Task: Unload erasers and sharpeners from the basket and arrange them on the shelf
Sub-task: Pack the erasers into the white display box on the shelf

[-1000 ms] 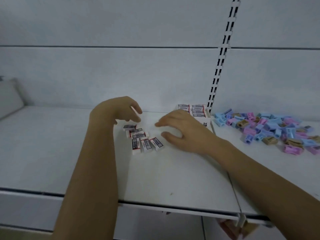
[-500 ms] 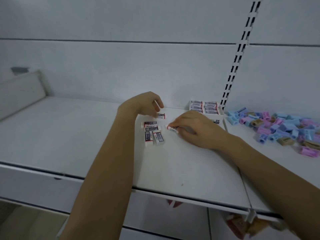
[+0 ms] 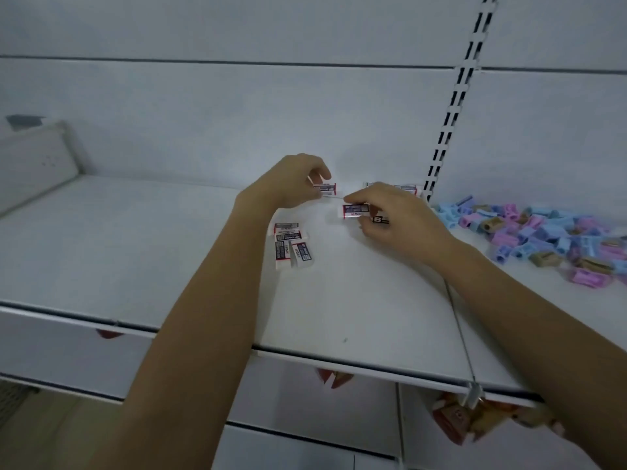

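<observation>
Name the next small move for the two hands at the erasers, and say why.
Probably set both held erasers down at the eraser box by the slotted upright. The left hand pinches an eraser and the right hand pinches a second eraser, both close to that box, while the loose erasers on the shelf are not yet gathered.

— Where do the erasers lie?
— Four loose erasers (image 3: 291,244) sit together on the shelf (image 3: 135,252), just right of my left forearm. Behind them my left hand (image 3: 288,181) pinches the rear eraser (image 3: 325,189) near the back wall. My right hand (image 3: 397,222), to its right, pinches the near eraser (image 3: 354,211), apart from the other.
— And the rest?
— The eraser box (image 3: 405,188) stands behind my right hand, left of the slotted upright (image 3: 451,120). The sharpeners (image 3: 543,235) lie heaped right of it.
</observation>
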The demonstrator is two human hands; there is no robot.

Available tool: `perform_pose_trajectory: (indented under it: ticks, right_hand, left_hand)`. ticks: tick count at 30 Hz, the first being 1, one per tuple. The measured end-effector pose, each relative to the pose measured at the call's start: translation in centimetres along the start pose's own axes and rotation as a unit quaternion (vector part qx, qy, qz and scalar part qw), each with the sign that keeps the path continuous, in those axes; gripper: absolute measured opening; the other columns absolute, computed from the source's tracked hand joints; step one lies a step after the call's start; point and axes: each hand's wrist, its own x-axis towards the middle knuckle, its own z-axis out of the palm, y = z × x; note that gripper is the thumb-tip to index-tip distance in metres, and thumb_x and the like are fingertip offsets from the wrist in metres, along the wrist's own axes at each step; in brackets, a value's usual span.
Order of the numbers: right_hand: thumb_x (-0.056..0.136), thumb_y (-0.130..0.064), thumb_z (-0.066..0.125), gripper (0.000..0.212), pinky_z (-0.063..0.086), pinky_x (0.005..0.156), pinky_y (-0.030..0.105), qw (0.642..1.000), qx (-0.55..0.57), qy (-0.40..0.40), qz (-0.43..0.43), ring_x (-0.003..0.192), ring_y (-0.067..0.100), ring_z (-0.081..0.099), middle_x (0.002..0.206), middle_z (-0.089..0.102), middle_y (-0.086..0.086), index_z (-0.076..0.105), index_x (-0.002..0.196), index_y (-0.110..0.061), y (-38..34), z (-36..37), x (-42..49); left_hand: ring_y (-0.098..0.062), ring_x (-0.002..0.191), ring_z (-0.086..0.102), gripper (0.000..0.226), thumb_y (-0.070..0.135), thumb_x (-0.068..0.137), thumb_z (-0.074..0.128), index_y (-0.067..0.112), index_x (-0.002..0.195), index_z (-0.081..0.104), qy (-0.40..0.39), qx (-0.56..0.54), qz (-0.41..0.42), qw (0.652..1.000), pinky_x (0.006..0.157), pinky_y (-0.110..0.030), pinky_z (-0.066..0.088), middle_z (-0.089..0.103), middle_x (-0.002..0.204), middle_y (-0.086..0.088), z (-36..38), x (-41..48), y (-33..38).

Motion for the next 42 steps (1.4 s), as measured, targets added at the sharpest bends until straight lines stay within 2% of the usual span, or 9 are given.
perform_pose_trajectory:
  ticks: [10, 14, 18, 24, 29, 32, 35, 39, 42]
  right_hand:
    - [0.081, -0.006, 0.058, 0.049, 0.045, 0.081, 0.033, 0.986, -0.013, 0.068, 0.149, 0.091, 0.025, 0.057, 0.108, 0.049, 0.009, 0.049, 0.128, -0.015, 4.2, -2.9, -0.6]
    - [0.082, -0.006, 0.058, 0.035, 0.048, 0.082, 0.034, 0.974, -0.001, 0.12, 0.189, 0.082, 0.017, 0.054, 0.102, 0.05, 0.006, 0.055, 0.117, -0.014, 5.1, -3.3, -0.9]
    - [0.082, -0.003, 0.055, 0.017, 0.037, 0.065, 0.012, 0.972, 0.041, 0.111, 0.202, 0.07, 0.007, 0.044, 0.086, 0.05, 0.0, 0.055, 0.099, -0.009, 5.0, -2.7, -0.6]
    - [0.085, -0.004, 0.055, 0.012, 0.031, 0.054, 0.0, 0.971, 0.035, 0.076, 0.223, 0.064, 0.006, 0.043, 0.085, 0.06, 0.01, 0.062, 0.095, -0.003, 5.2, -2.2, -0.3]
    - [0.086, -0.005, 0.054, 0.02, 0.03, 0.082, 0.019, 0.978, -0.036, 0.045, 0.199, 0.099, 0.024, 0.052, 0.103, 0.063, 0.013, 0.07, 0.099, -0.007, 6.2, -2.2, 0.0]
    - [0.087, 0.0, 0.05, 0.027, 0.03, 0.085, 0.024, 0.978, -0.087, 0.031, 0.185, 0.104, 0.031, 0.048, 0.107, 0.059, 0.014, 0.069, 0.103, -0.009, 6.8, -2.3, -0.2]
    - [0.087, 0.004, 0.047, 0.03, 0.036, 0.087, 0.03, 0.979, -0.084, 0.028, 0.182, 0.103, 0.032, 0.05, 0.107, 0.059, 0.016, 0.069, 0.103, -0.007, 6.7, -2.4, -0.3]
    - [0.086, 0.004, 0.046, 0.03, 0.037, 0.088, 0.031, 0.983, -0.081, 0.018, 0.164, 0.104, 0.033, 0.053, 0.107, 0.062, 0.017, 0.069, 0.104, -0.004, 6.1, -2.3, -0.4]
    - [0.087, -0.001, 0.045, 0.03, 0.034, 0.09, 0.031, 0.982, -0.093, -0.006, 0.165, 0.105, 0.031, 0.051, 0.111, 0.062, 0.016, 0.066, 0.109, -0.005, 5.8, -2.1, -0.5]
  left_hand:
    - [-0.012, 0.084, 0.05, 0.019, 0.008, 0.088, 0.055, 0.004, 0.107, 0.059, 0.098, -0.024, 0.121, 0.988, 0.072, -0.013, 0.031, 0.059, 0.102, -0.01, 4.1, 1.1, 3.1]
    - [-0.015, 0.085, 0.056, 0.013, 0.006, 0.086, 0.057, 0.003, 0.098, 0.061, 0.108, -0.056, 0.116, 0.986, 0.066, -0.011, 0.03, 0.063, 0.1, -0.01, 5.0, 1.9, 3.8]
    - [-0.012, 0.08, 0.057, 0.009, 0.005, 0.084, 0.06, 0.003, 0.092, 0.064, 0.102, -0.09, 0.085, 0.987, 0.063, 0.0, 0.034, 0.066, 0.098, -0.009, 5.5, 2.8, 3.8]
    - [-0.011, 0.083, 0.053, 0.013, 0.007, 0.086, 0.057, 0.003, 0.093, 0.067, 0.068, -0.079, 0.059, 0.993, 0.063, -0.003, 0.035, 0.067, 0.1, -0.009, 5.8, 3.3, 3.7]
    - [-0.022, 0.098, 0.055, 0.02, 0.015, 0.092, 0.05, 0.007, 0.099, 0.067, 0.058, -0.015, 0.085, 0.995, 0.084, -0.026, 0.04, 0.063, 0.105, -0.008, 5.7, 2.9, 3.3]
    - [-0.023, 0.101, 0.055, 0.026, 0.023, 0.094, 0.045, 0.012, 0.101, 0.067, 0.041, 0.024, 0.121, 0.991, 0.09, -0.039, 0.042, 0.064, 0.108, -0.003, 5.7, 2.5, 3.4]
    - [-0.024, 0.095, 0.054, 0.038, 0.031, 0.091, 0.036, 0.01, 0.093, 0.068, 0.014, 0.057, 0.144, 0.988, 0.084, -0.041, 0.044, 0.065, 0.102, -0.003, 5.7, 2.1, 3.7]
    - [-0.026, 0.104, 0.053, 0.029, 0.021, 0.095, 0.043, 0.007, 0.096, 0.069, -0.006, 0.062, 0.155, 0.986, 0.091, -0.039, 0.041, 0.062, 0.117, -0.006, 5.7, 1.8, 3.7]
    - [-0.023, 0.107, 0.052, 0.034, 0.03, 0.094, 0.041, 0.01, 0.101, 0.067, -0.025, 0.065, 0.138, 0.988, 0.09, -0.041, 0.043, 0.061, 0.119, -0.003, 5.5, 1.4, 3.8]
